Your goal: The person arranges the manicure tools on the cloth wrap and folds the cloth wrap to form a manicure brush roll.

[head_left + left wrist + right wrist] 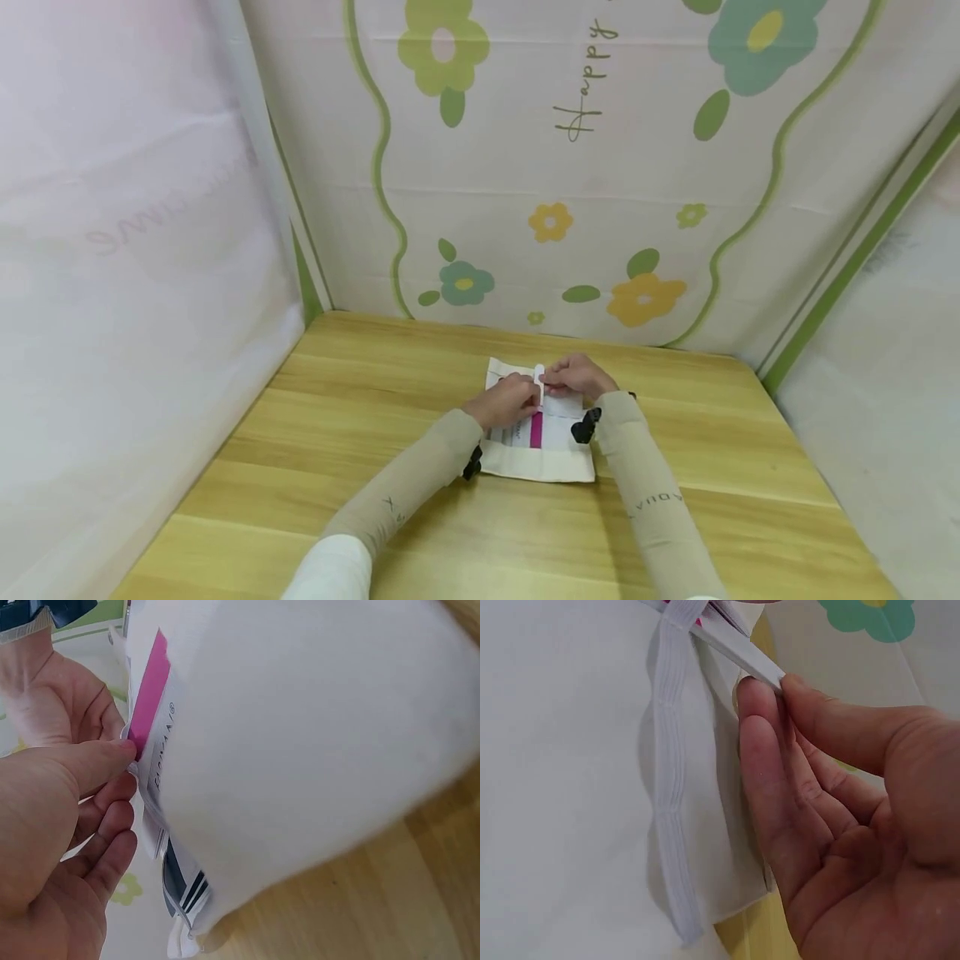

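Note:
A cream fabric organiser (536,467) lies opened on the table, with a sewn white elastic band (672,750) along its inside. My right hand (579,377) pinches a slim flat white stick with a rounded end (539,372) between thumb and fingers. In the right wrist view the stick (742,654) passes by a loop of the elastic. Close to its left, my left hand (508,402) pinches the elastic at the organiser's edge; its fingertips partly hide the hold. A printed packet with a pink stripe (536,431) sits in the organiser below the hands.
The wooden table (360,417) extends around the organiser. Behind it stands a white flower-printed curtain (480,167), with pale fabric walls on the left (135,292) and right (885,333). Dark objects sit at the lower left of the organiser in the left wrist view.

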The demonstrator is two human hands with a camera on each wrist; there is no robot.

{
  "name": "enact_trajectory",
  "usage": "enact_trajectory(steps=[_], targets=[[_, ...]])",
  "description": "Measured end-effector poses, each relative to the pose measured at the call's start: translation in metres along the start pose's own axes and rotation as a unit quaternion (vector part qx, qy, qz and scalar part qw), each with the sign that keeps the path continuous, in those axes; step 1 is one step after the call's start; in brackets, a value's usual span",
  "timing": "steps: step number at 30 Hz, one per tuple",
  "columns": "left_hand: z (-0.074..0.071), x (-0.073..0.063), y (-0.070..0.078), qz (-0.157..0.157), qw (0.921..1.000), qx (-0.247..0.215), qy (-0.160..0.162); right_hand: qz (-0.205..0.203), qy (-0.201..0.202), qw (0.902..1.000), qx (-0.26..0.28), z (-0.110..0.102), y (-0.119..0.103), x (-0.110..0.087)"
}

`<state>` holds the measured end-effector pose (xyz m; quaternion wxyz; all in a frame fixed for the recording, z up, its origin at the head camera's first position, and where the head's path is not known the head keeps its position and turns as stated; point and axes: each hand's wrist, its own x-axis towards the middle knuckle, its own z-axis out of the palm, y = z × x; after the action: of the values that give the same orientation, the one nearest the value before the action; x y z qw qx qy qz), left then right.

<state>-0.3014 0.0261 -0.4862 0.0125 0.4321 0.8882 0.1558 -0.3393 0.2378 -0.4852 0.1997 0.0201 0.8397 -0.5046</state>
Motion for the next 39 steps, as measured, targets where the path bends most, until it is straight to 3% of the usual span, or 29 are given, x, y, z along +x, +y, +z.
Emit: enact_trajectory(steps=[4,8,13,23,27,32,39], targets=[[0.0,0.001,0.0,0.004,1.0,-0.003,0.002,-0.001,-0.031,0.9995,-0.003,-0.001,0.002,-0.002],[0.0,0.002,-0.001,-0.004,1.0,-0.008,-0.001,0.024,-0.061,0.9978,0.011,0.0,0.004,-0.004],[0.0,0.002,0.001,-0.012,0.9999,-0.007,-0.007,0.052,-0.06,0.9969,0.005,-0.001,0.003,-0.008],[0.001,0.001,0.004,-0.005,0.9999,0.002,-0.01,0.018,-0.078,0.9936,-0.08,0.002,-0.007,-0.02],[0.002,0.001,0.004,-0.012,0.9997,0.005,-0.019,-0.001,-0.06,0.9917,-0.113,-0.006,-0.014,-0.03],[0.001,0.001,0.005,-0.012,0.9996,0.004,-0.024,-0.03,-0.023,0.9882,-0.149,-0.035,-0.016,-0.044],[0.0,0.003,0.006,-0.011,0.9996,-0.004,-0.024,-0.07,0.027,0.9731,-0.218,-0.073,-0.001,-0.073]])
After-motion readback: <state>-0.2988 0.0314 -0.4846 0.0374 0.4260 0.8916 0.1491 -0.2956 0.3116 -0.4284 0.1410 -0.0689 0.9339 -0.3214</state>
